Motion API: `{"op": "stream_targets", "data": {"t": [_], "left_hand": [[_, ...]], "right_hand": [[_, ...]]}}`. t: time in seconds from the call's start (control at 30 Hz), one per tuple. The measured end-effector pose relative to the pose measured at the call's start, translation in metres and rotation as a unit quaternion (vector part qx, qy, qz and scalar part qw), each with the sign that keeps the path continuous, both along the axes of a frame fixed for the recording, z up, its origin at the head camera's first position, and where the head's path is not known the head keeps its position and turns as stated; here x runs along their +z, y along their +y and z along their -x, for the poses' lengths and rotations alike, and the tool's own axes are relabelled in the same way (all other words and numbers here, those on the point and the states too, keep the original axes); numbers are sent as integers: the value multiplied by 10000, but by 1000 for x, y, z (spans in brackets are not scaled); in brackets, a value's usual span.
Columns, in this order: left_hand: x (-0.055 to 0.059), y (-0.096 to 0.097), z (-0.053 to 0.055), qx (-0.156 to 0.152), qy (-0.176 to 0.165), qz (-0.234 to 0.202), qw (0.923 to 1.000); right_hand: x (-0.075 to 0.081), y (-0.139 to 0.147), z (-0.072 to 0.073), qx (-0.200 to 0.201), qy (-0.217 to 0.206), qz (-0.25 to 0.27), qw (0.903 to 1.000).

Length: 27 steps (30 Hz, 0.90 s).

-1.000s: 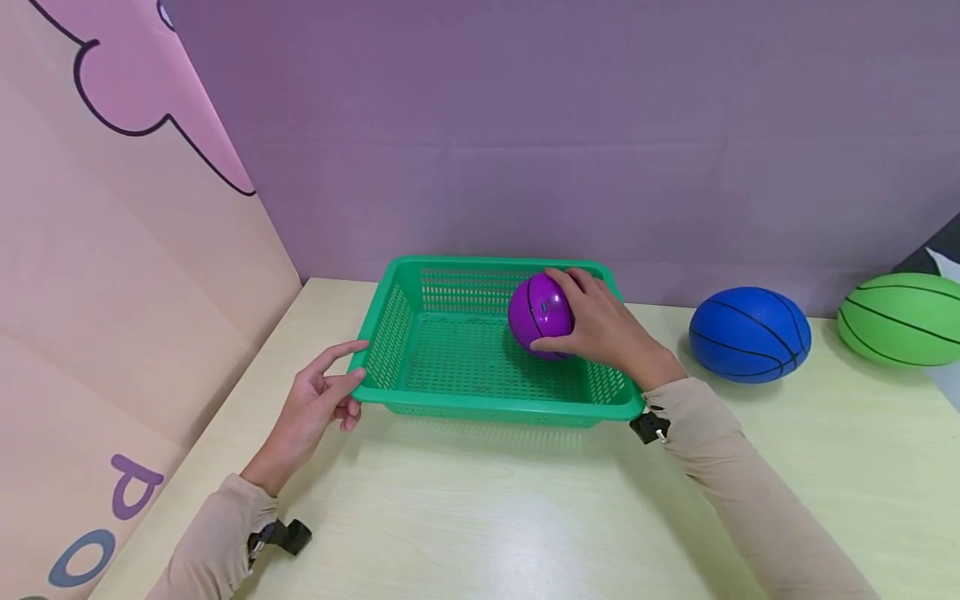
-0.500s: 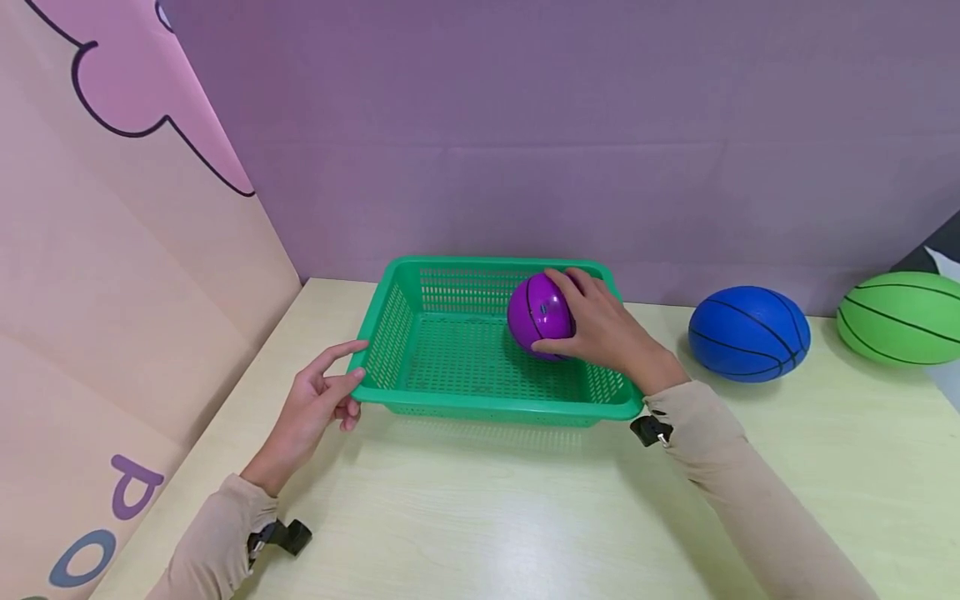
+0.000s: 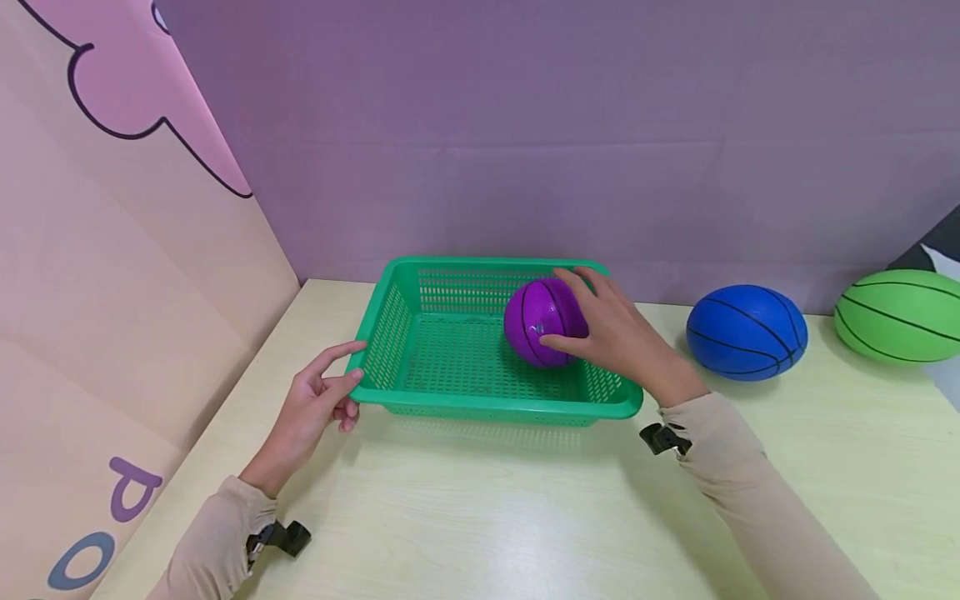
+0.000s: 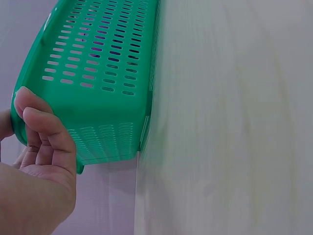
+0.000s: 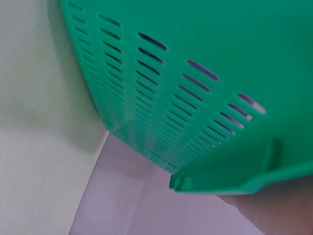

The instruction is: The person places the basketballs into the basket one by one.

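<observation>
A green plastic basket (image 3: 487,407) with slotted walls stands on the table by the back wall. At its left front corner my left hand (image 3: 311,408) holds the rim, thumb and forefinger on it and the other fingers curled below. A purple toy basketball (image 3: 534,321) lies inside the basket's right half. Around the ball's right side my right hand (image 3: 622,337) is spread, thumb straight in front and fingertips behind. In the left wrist view, my left hand (image 4: 46,156) is at the basket's rim (image 4: 29,63). The basket's wall (image 5: 234,44) hides most of my right hand (image 5: 281,210) in the right wrist view.
To the right of the basket a blue toy basketball (image 3: 747,333) rests on the pale wooden table (image 3: 480,517). Farther right lies a light green ball (image 3: 900,317). A purple wall (image 3: 480,125) rises behind, and a printed panel (image 3: 112,292) stands on the left.
The purple ball has turned and settled slightly lower in the basket. My right hand has loosened around it and shifted a little to the right. My left hand stays on the rim.
</observation>
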<state>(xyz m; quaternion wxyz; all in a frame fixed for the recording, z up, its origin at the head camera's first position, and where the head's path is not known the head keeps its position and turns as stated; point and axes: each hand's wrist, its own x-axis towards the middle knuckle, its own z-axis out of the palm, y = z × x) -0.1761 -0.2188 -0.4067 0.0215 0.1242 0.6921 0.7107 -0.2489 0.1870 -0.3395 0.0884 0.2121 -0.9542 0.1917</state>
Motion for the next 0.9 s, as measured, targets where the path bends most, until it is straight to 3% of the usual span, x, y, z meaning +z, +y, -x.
{"op": "stream_targets", "data": {"t": [0.27,0.6,0.9], "left_hand": [[0,-1,0,6,-21,-12,10000],[0,-3,-1,20,-14,12,10000],[0,-4,-1,42,-2,20,10000]], "right_hand": [[4,8,-12,-52,67,41,10000],[14,29,-21,-49,554,461,9974],[21,45,-29,-467,453,618,9960]]}}
